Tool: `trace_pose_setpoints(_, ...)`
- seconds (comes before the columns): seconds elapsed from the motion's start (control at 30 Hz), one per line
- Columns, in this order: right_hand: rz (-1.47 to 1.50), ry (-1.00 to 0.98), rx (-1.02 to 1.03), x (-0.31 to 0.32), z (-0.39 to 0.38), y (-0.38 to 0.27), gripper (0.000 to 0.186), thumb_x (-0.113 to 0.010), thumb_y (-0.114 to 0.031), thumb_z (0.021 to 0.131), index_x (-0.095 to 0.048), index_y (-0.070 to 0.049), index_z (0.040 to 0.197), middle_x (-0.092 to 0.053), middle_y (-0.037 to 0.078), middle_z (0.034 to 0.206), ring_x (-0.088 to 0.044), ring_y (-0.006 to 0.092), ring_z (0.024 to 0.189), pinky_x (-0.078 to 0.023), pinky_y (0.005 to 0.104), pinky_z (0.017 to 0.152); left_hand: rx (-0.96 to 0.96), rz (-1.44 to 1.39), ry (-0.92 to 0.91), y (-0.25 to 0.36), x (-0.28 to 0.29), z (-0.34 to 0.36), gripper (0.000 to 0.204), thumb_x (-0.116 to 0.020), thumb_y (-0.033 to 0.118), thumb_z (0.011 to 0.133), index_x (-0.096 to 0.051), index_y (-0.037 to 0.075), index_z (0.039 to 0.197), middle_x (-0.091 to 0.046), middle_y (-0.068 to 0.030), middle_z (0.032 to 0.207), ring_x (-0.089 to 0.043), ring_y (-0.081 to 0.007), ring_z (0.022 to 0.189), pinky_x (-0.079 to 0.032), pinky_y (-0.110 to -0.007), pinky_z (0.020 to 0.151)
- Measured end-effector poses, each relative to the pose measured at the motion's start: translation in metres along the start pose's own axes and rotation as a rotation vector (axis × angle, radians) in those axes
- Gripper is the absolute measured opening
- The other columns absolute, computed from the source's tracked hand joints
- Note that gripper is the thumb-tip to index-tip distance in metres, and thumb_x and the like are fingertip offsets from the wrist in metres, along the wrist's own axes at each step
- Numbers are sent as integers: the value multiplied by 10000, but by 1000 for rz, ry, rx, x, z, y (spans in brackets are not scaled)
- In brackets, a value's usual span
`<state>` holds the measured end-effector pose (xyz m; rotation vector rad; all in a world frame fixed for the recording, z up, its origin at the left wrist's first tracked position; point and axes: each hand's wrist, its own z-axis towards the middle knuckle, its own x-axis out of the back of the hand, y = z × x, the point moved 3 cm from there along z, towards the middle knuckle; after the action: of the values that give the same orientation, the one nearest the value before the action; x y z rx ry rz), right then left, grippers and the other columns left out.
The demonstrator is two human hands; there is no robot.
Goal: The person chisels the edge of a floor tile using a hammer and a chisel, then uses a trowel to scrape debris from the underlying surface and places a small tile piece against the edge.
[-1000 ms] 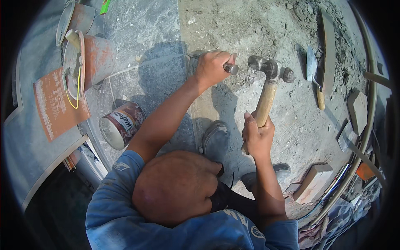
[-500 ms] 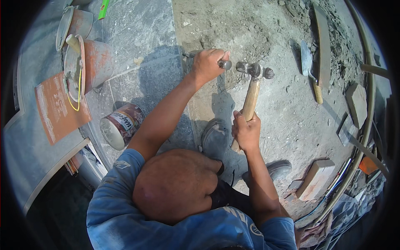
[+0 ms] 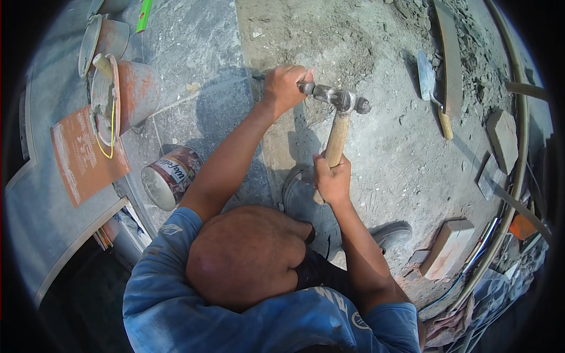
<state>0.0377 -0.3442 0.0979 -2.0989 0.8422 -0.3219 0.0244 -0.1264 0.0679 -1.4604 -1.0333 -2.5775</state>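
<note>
Hammer (image 3: 338, 130) right by the bar (image 3: 305, 87)

I see the left hand (image 3: 281, 86) curled tight round a dark metal bar, its round end poking out just right of the fingers. Next, nearer the left fingers than the right ones, comes the hammer's head, touching that end or nearly; I can't tell. The bar lies sideways; the wooden handle (image 3: 334, 146) slants down into the right hand (image 3: 333, 179), whose fingers are wrapped round it

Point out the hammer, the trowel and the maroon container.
Hammer (image 3: 337, 139): head view, on its wooden handle.
Trowel (image 3: 426, 77): head view, on its flat metal blade.
Maroon container (image 3: 185, 163): head view, on its labelled side wall.
</note>
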Motion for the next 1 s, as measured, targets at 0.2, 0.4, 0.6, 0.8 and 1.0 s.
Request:
trace_pose_setpoints(0.2,182,226,141,62,-5,-90,156,-617,-117,903,-504,-38,830,-492,-4,568,-456,66,432,-364,238,396,79,118,-30,-6,4,-18,390,-675,236,873,-476,25,612,-502,-161,584,-514,-360,542,-396,-443,509)
trace_pose_setpoints(0.4,658,303,890,122,-32,-200,214,-511,-167,943,-408,-106,767,-342,-28,529,-352,84,430,-347,276,418,114,67,-12,-10,2,-15,393,-679,244,873,-474,23,620,-504,-171,600,-507,-367,541,-393,-453,513)
trace_pose_setpoints(0.6,22,60,-40,13,2,30,138,-601,-64,888,-475,-37,840,-480,7,565,-468,90,434,-370,260,399,50,-11,14,-5,-19,-16,371,-674,236,874,-488,30,629,-499,-169,589,-508,-368,543,-390,-446,509)
trace_pose_setpoints(0.8,424,335,470,93,-9,-174,143,-618,-114,891,-508,-38,838,-428,5,570,-387,82,437,-346,268,407,131,111,-48,-23,7,-23,385,-678,227,870,-466,31,616,-495,-167,579,-500,-365,528,-386,-443,498)
trace_pose_setpoints(1.0,665,308,940,112,-29,-201,324,-516,-251,941,-345,-153,684,-332,-34,557,-387,94,474,-371,262,519,108,101,-10,-22,3,-19,349,-660,224,851,-480,55,604,-528,-151,577,-548,-360,536,-422,-453,497)
